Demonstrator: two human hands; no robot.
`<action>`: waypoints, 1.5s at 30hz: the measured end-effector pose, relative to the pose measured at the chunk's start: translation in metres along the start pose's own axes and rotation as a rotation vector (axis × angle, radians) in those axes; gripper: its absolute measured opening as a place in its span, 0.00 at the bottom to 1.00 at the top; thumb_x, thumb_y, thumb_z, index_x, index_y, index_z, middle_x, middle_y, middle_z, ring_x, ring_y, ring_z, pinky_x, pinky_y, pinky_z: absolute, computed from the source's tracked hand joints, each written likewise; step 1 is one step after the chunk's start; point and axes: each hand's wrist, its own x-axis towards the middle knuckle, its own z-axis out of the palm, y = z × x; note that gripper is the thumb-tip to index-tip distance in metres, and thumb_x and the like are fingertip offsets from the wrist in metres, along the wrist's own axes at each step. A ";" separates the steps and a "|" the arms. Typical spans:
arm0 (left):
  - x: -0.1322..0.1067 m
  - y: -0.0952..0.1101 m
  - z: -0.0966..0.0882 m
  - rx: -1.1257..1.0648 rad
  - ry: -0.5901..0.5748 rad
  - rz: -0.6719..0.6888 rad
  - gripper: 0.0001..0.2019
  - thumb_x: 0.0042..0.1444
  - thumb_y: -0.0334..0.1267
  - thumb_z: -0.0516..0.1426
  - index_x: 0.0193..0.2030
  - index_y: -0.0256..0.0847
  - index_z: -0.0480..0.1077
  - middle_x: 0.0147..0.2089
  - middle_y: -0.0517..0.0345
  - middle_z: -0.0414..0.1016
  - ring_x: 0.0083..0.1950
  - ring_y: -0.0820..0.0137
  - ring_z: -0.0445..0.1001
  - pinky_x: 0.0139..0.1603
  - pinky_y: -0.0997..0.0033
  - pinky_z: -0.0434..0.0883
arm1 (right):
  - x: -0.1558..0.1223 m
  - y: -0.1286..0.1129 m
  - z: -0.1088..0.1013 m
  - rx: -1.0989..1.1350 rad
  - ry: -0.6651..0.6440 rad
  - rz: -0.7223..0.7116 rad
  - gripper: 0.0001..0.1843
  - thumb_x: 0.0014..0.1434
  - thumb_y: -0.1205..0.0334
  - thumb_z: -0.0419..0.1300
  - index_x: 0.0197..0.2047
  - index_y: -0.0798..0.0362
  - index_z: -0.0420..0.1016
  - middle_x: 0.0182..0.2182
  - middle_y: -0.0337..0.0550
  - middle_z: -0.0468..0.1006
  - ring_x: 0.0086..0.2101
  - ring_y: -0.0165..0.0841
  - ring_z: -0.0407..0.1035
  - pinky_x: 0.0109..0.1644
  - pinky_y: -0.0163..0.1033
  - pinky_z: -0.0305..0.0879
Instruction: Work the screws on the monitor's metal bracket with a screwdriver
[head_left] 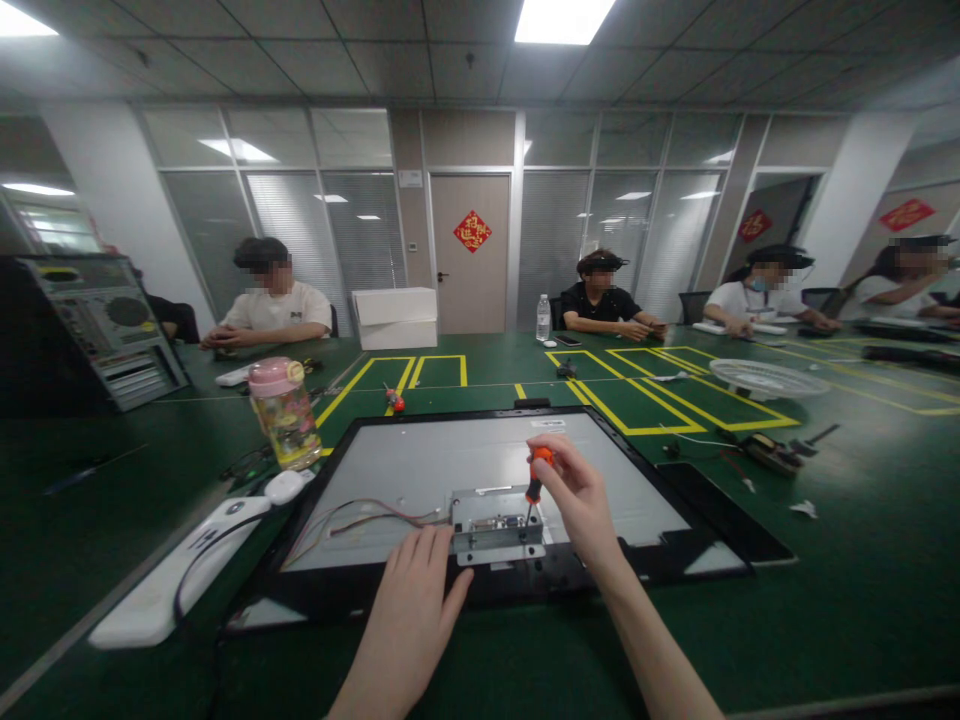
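A flat display panel [420,450] with a black frame lies face down in front of me. Near its front edge sits a metal bracket [469,555] with a circuit board inside, and thin wires [375,522] run from it to the left. My right hand [577,490] grips the orange and black handle of a screwdriver [534,485], which stands nearly upright with its tip down at the bracket's right part. My left hand [412,590] rests open, fingers stretched out over the panel's front edge, by the left side of the bracket. The exact tip contact is too small to make out.
To the left are a power strip [180,575], a pink-lidded bottle [285,415] and a computer case [105,330]. A black slab [724,510] lies on the right. Behind the panel are a red screwdriver [394,400] and a white box [395,318]. Several people sit across the table.
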 end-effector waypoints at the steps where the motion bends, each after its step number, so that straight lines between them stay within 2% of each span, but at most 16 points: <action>1: 0.000 0.000 0.000 0.001 0.004 0.003 0.19 0.67 0.41 0.51 0.60 0.37 0.68 0.57 0.44 0.74 0.59 0.55 0.72 0.60 0.50 0.68 | 0.000 0.001 0.000 0.004 0.004 0.010 0.11 0.59 0.51 0.66 0.40 0.48 0.81 0.36 0.43 0.77 0.35 0.35 0.74 0.38 0.40 0.74; 6: 0.000 -0.001 0.001 0.001 0.007 0.002 0.19 0.67 0.42 0.51 0.60 0.37 0.68 0.57 0.44 0.74 0.59 0.54 0.72 0.60 0.49 0.69 | -0.003 0.003 0.003 0.068 0.001 0.042 0.16 0.66 0.50 0.57 0.51 0.48 0.77 0.36 0.44 0.78 0.33 0.35 0.76 0.28 0.36 0.70; 8: 0.000 -0.001 0.000 0.000 0.007 0.005 0.19 0.67 0.42 0.51 0.60 0.37 0.68 0.57 0.44 0.74 0.59 0.54 0.72 0.59 0.49 0.69 | -0.004 0.002 0.004 0.069 -0.009 0.022 0.16 0.68 0.51 0.55 0.53 0.47 0.76 0.37 0.45 0.79 0.33 0.35 0.75 0.28 0.36 0.70; 10: 0.000 0.000 -0.001 -0.004 0.006 0.005 0.19 0.67 0.41 0.51 0.60 0.37 0.68 0.57 0.44 0.74 0.59 0.54 0.72 0.60 0.49 0.69 | -0.005 0.000 0.005 0.048 -0.008 0.007 0.14 0.68 0.52 0.55 0.50 0.46 0.77 0.38 0.45 0.78 0.32 0.34 0.74 0.28 0.36 0.69; 15: 0.000 0.001 -0.002 -0.010 -0.033 -0.005 0.19 0.67 0.41 0.50 0.61 0.36 0.67 0.58 0.42 0.73 0.60 0.54 0.71 0.61 0.47 0.67 | -0.003 -0.001 0.001 0.021 0.018 -0.018 0.08 0.62 0.55 0.63 0.41 0.46 0.81 0.37 0.42 0.73 0.29 0.30 0.70 0.27 0.34 0.68; 18: -0.001 0.000 -0.001 -0.013 -0.037 -0.012 0.20 0.68 0.42 0.50 0.62 0.36 0.67 0.59 0.43 0.72 0.60 0.54 0.71 0.62 0.47 0.67 | -0.002 0.000 -0.001 0.058 0.002 0.009 0.10 0.65 0.54 0.60 0.45 0.46 0.81 0.34 0.41 0.74 0.29 0.31 0.71 0.27 0.34 0.69; 22: -0.001 -0.001 -0.001 -0.022 -0.042 -0.022 0.20 0.67 0.43 0.51 0.62 0.37 0.67 0.59 0.44 0.73 0.61 0.55 0.71 0.62 0.48 0.68 | -0.002 -0.002 0.001 0.093 -0.030 0.012 0.14 0.67 0.53 0.56 0.49 0.46 0.80 0.32 0.43 0.76 0.35 0.35 0.74 0.29 0.35 0.70; 25: 0.000 0.000 -0.001 -0.022 -0.027 -0.012 0.20 0.67 0.42 0.51 0.62 0.37 0.67 0.59 0.44 0.72 0.61 0.55 0.71 0.62 0.48 0.68 | -0.001 -0.003 0.002 0.071 -0.012 -0.011 0.11 0.64 0.53 0.60 0.41 0.47 0.81 0.33 0.43 0.75 0.36 0.36 0.73 0.30 0.36 0.71; 28: 0.000 0.001 -0.001 -0.008 -0.016 -0.005 0.19 0.67 0.41 0.51 0.61 0.36 0.68 0.58 0.44 0.73 0.59 0.55 0.72 0.61 0.48 0.68 | 0.000 -0.001 -0.001 0.064 0.041 -0.028 0.07 0.59 0.54 0.65 0.35 0.47 0.81 0.33 0.41 0.73 0.31 0.33 0.70 0.30 0.36 0.70; 31: 0.000 0.001 -0.001 0.001 -0.006 -0.004 0.19 0.67 0.40 0.52 0.60 0.36 0.69 0.57 0.44 0.74 0.59 0.54 0.72 0.60 0.49 0.69 | 0.001 0.003 -0.004 0.083 0.058 -0.001 0.08 0.61 0.54 0.63 0.38 0.47 0.81 0.31 0.40 0.75 0.30 0.32 0.71 0.31 0.36 0.71; 34: -0.001 0.000 -0.001 -0.008 0.009 0.001 0.19 0.67 0.41 0.52 0.61 0.37 0.68 0.57 0.44 0.74 0.59 0.55 0.72 0.60 0.49 0.69 | 0.000 0.004 -0.004 0.087 0.048 0.032 0.12 0.65 0.53 0.59 0.44 0.48 0.81 0.34 0.43 0.79 0.36 0.35 0.74 0.36 0.38 0.73; 37: -0.002 -0.001 -0.001 -0.014 0.015 0.006 0.19 0.67 0.42 0.52 0.61 0.37 0.68 0.57 0.44 0.74 0.58 0.55 0.72 0.59 0.49 0.70 | -0.001 0.003 -0.001 0.118 0.031 0.050 0.13 0.66 0.52 0.58 0.44 0.48 0.80 0.35 0.44 0.79 0.34 0.34 0.74 0.31 0.36 0.72; 41: -0.001 -0.001 0.000 -0.017 0.008 0.008 0.19 0.67 0.42 0.51 0.60 0.36 0.68 0.57 0.43 0.74 0.59 0.55 0.72 0.60 0.49 0.68 | 0.000 0.000 0.000 0.127 0.042 0.020 0.09 0.60 0.52 0.65 0.37 0.48 0.81 0.34 0.41 0.75 0.27 0.30 0.70 0.25 0.34 0.69; 45: 0.000 -0.001 0.000 -0.022 -0.001 0.002 0.20 0.67 0.43 0.50 0.61 0.38 0.68 0.58 0.44 0.73 0.59 0.55 0.72 0.60 0.49 0.68 | -0.001 0.001 -0.001 0.121 0.042 0.054 0.11 0.62 0.52 0.62 0.42 0.48 0.81 0.32 0.42 0.76 0.31 0.33 0.73 0.26 0.35 0.71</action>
